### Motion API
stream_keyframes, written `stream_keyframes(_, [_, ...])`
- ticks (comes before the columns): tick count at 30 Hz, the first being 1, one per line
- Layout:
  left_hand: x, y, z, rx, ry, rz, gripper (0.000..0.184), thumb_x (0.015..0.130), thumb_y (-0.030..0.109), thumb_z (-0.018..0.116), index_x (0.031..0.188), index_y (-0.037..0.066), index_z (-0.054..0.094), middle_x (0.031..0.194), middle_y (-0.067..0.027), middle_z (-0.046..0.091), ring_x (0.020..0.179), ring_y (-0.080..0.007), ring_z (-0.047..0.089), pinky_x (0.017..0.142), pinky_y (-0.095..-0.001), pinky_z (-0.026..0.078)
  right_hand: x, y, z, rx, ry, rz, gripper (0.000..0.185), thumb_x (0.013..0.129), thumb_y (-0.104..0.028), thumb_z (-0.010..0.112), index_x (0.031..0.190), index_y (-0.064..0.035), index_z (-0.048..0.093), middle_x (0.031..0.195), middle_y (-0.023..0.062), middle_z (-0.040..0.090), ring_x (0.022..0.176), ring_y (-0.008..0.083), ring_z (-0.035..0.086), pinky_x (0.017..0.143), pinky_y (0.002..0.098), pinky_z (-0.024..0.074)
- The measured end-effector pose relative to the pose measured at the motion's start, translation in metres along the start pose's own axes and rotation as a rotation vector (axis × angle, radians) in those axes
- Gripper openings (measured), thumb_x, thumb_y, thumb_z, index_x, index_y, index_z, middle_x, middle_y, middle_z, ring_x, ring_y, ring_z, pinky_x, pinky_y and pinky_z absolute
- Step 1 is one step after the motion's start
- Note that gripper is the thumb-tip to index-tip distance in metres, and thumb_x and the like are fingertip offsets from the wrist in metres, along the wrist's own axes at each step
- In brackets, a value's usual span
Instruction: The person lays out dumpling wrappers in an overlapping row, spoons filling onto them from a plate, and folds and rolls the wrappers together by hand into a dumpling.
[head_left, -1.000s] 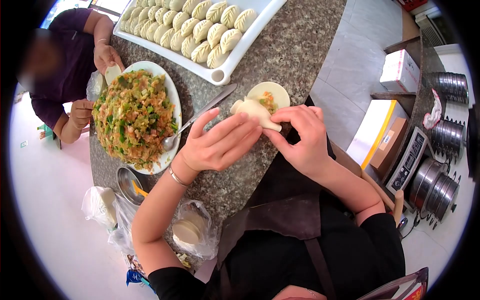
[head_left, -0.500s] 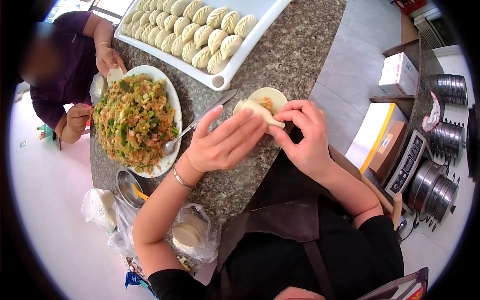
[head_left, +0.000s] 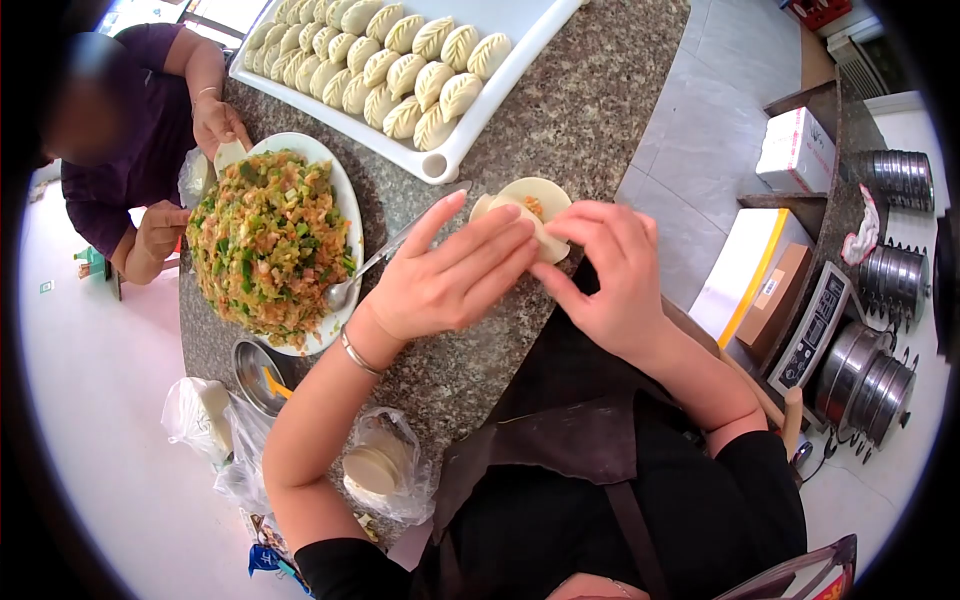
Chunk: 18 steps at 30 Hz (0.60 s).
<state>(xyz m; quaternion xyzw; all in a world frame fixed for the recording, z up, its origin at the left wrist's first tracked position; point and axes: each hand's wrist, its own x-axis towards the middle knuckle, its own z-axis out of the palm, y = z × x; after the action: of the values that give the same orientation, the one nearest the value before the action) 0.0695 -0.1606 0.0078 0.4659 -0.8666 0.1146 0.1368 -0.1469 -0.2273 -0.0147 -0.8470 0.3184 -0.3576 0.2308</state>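
Observation:
Both my hands meet over a pale folded dumpling (head_left: pixel 545 240) above the counter's front edge. My left hand (head_left: pixel 450 265) lies along its left side with the fingers stretched and the thumb apart, hiding much of the dough. The thumb and fingertips of my right hand (head_left: pixel 605 265) pinch its right end. Just behind is a round wrapper (head_left: pixel 541 190) with a bit of orange filling (head_left: pixel 534 207) on it. A white plate (head_left: pixel 349 215) heaped with chopped green and orange filling (head_left: pixel 270 245) stands to the left, a metal spoon (head_left: pixel 340 294) at its rim.
Rows of pleated dumplings (head_left: pixel 405 75) fill a white tray (head_left: pixel 450 158) at the back. Across the counter, a person (head_left: pixel 120 130) holds a wrapper. Nearer me are a metal bowl (head_left: pixel 258 375) and bagged wrappers (head_left: pixel 375 465). Boxes (head_left: pixel 797 150) and steel pots (head_left: pixel 860 370) stand at right.
My left fingers have slid slightly right over the dough, covering more of it. My right fingertips keep pinching and have shifted a little along its end.

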Motion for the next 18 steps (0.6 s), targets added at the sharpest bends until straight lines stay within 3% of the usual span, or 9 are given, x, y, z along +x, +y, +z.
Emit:
stream_keyframes(6, [-0.002, -0.002, 0.001, -0.100, 0.043, -0.049, 0.019, 0.090, 0.020, 0.072, 0.109, 0.017, 0.075, 0.122, 0.0007, 0.074, 0.124, -0.0191, 0.066, 0.119, -0.0470, 0.034, -0.001, 0.007, 0.007, 0.004, -0.023, -0.040, 0.031, 0.081, -0.019, 0.084, 0.106, -0.0132, 0.065, 0.105, 0.0011, 0.071, 0.094, 0.0207, 0.066, 0.086, 0.0376, 0.0400])
stream_keyframes(9, [-0.010, -0.004, 0.000, -0.135, 0.120, -0.050, 0.014, 0.088, 0.019, 0.075, 0.102, 0.018, 0.075, 0.113, 0.0023, 0.073, 0.114, -0.0199, 0.067, 0.113, -0.0441, 0.041, 0.000, 0.009, 0.007, 0.039, -0.014, -0.014, 0.030, 0.081, -0.018, 0.084, 0.104, -0.0128, 0.066, 0.102, 0.0004, 0.072, 0.093, 0.0212, 0.067, 0.086, 0.0377, 0.0403])
stream_keyframes(11, [-0.014, -0.006, 0.000, -0.109, 0.158, 0.016, 0.013, 0.085, 0.016, 0.076, 0.098, 0.018, 0.076, 0.102, 0.0036, 0.069, 0.103, -0.0178, 0.066, 0.100, -0.0394, 0.047, 0.001, 0.009, 0.007, 0.048, -0.019, -0.008, 0.029, 0.081, -0.018, 0.084, 0.103, -0.0125, 0.066, 0.102, 0.0001, 0.072, 0.093, 0.0214, 0.067, 0.086, 0.0377, 0.0403])
stream_keyframes(18, [-0.008, -0.006, 0.007, 0.063, 0.204, 0.163, 0.021, 0.076, 0.014, 0.074, 0.096, 0.017, 0.076, 0.093, 0.0045, 0.063, 0.092, -0.0133, 0.062, 0.082, -0.0315, 0.048, 0.003, 0.005, 0.004, 0.041, -0.043, 0.041, 0.024, 0.083, -0.020, 0.083, 0.100, -0.0120, 0.068, 0.101, -0.0009, 0.072, 0.092, 0.0217, 0.067, 0.086, 0.0377, 0.0400])
